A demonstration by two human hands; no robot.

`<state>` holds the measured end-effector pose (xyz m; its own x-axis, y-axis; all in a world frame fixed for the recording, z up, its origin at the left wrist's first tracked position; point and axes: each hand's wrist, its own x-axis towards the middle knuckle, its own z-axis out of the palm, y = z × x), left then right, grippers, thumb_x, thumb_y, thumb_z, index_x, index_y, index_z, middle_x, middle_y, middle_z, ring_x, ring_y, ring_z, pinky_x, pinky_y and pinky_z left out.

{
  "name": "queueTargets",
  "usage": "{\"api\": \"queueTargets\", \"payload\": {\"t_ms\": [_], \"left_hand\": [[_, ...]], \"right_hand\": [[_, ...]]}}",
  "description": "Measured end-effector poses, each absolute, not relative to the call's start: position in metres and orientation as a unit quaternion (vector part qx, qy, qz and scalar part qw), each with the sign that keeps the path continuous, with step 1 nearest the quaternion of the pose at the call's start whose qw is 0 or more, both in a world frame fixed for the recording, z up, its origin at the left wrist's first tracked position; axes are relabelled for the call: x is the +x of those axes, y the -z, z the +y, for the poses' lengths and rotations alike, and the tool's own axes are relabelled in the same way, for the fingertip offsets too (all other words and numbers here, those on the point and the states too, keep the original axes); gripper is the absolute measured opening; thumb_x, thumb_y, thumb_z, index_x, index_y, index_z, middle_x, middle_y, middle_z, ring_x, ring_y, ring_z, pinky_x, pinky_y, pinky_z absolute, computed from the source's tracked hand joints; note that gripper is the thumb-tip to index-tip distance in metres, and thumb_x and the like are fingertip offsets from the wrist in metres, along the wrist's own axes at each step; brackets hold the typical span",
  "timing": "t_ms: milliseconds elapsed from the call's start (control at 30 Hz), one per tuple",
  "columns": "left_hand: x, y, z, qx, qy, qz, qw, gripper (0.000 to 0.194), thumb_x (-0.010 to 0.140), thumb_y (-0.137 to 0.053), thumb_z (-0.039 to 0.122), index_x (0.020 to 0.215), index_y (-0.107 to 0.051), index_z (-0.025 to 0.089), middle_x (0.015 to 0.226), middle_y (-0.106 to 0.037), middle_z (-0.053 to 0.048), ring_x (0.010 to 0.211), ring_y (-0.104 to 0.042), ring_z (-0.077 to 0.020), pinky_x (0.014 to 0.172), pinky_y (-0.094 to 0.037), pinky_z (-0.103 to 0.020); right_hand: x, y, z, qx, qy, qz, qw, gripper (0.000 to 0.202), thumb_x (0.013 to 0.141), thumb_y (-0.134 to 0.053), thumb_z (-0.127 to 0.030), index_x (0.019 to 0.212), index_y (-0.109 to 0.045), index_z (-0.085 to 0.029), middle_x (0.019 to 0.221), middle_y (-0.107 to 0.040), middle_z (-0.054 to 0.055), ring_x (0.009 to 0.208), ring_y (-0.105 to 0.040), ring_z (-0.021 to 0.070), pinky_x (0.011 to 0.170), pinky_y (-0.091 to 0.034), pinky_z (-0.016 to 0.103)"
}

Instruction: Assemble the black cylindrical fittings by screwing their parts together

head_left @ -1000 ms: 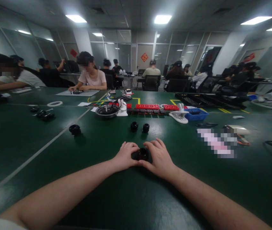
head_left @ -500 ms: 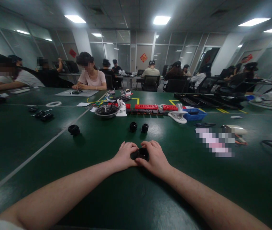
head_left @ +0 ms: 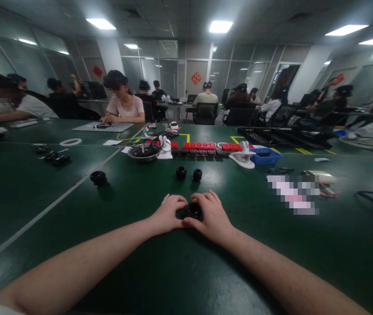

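Both hands are curled round a black ring-shaped plastic fitting that looks like a cable gland [head_left: 194, 211], low over the green table in front of me. My right hand [head_left: 213, 215] grips its right side, with the thumb along the near edge and the fingers over the far edge. My left hand [head_left: 169, 212] holds the left side, its fingers partly hiding the fitting. The dark round opening faces up toward me. Beyond the hands stand two similar black glands [head_left: 181, 173] [head_left: 197, 175], and a larger-looking black gland [head_left: 99, 178] sits off to the left.
Farther back are a metal bowl [head_left: 143, 153] of dark cables, red sockets [head_left: 200, 145], a white clamp [head_left: 243, 156] and a blue tray [head_left: 266, 156]. Black parts [head_left: 57, 156] lie at left; a cream cylinder [head_left: 322, 176] lies at right. A person [head_left: 125, 107] works across the table.
The view has shifted slightly. Both hands stay closed round the black gland, with only a slight movement of the fingers.
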<state>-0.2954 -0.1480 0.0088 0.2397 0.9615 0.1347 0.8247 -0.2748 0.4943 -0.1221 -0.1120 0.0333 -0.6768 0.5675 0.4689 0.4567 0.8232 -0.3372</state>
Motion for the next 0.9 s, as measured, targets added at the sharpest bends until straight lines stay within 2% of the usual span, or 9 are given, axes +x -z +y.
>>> {"api": "queueTargets", "payload": {"t_ms": [100,400,600,800,900], "left_hand": [[-0.2951,-0.0083,-0.1475,0.765,-0.209,0.587,0.163,0.048,0.06,-0.059,0.054,0.096,-0.056,0.023,0.105,-0.05,-0.004,0.102,-0.042,-0.0242,0.098,-0.016,-0.051],[-0.2938,-0.0106,-0.1497,0.758,-0.219,0.59,0.173,0.046,0.06,-0.06,0.053,0.096,-0.056,0.025,0.104,-0.05,-0.002,0.102,-0.042,-0.0221,0.098,-0.013,-0.051],[-0.293,-0.009,-0.1494,0.755,-0.226,0.596,0.154,0.043,0.059,-0.061,0.052,0.091,-0.058,0.023,0.1,-0.051,-0.002,0.098,-0.044,-0.0216,0.097,-0.019,-0.048],[-0.2935,-0.0073,-0.1487,0.756,-0.227,0.598,0.138,0.044,0.059,-0.061,0.054,0.09,-0.059,0.023,0.1,-0.051,-0.002,0.098,-0.043,-0.0219,0.096,-0.019,-0.047],[-0.2939,-0.0065,-0.1482,0.758,-0.227,0.598,0.128,0.043,0.059,-0.061,0.053,0.088,-0.059,0.022,0.099,-0.052,-0.002,0.097,-0.043,-0.0216,0.092,-0.026,-0.043]], "right_hand": [[-0.1184,-0.0379,-0.1122,-0.285,-0.093,-0.907,0.296,0.05,0.064,-0.06,-0.046,0.104,-0.046,-0.018,0.093,-0.057,0.005,0.093,-0.048,0.0211,0.097,-0.022,0.047],[-0.1152,-0.0388,-0.1146,-0.283,-0.098,-0.904,0.305,0.037,0.07,-0.056,-0.033,0.102,-0.045,-0.019,0.089,-0.057,0.004,0.091,-0.049,0.02,0.096,-0.025,0.047],[-0.1163,-0.0375,-0.1144,-0.279,-0.104,-0.903,0.31,0.036,0.07,-0.056,-0.03,0.102,-0.045,-0.019,0.09,-0.057,0.005,0.091,-0.049,0.0205,0.095,-0.026,0.048],[-0.1161,-0.0396,-0.1162,-0.273,-0.107,-0.908,0.299,0.037,0.071,-0.054,-0.032,0.104,-0.044,-0.017,0.094,-0.057,0.007,0.092,-0.049,0.0202,0.096,-0.025,0.047],[-0.1164,-0.0404,-0.1177,-0.263,-0.112,-0.913,0.292,0.038,0.073,-0.053,-0.034,0.105,-0.043,-0.016,0.097,-0.056,0.007,0.094,-0.048,0.02,0.097,-0.025,0.047]]}}
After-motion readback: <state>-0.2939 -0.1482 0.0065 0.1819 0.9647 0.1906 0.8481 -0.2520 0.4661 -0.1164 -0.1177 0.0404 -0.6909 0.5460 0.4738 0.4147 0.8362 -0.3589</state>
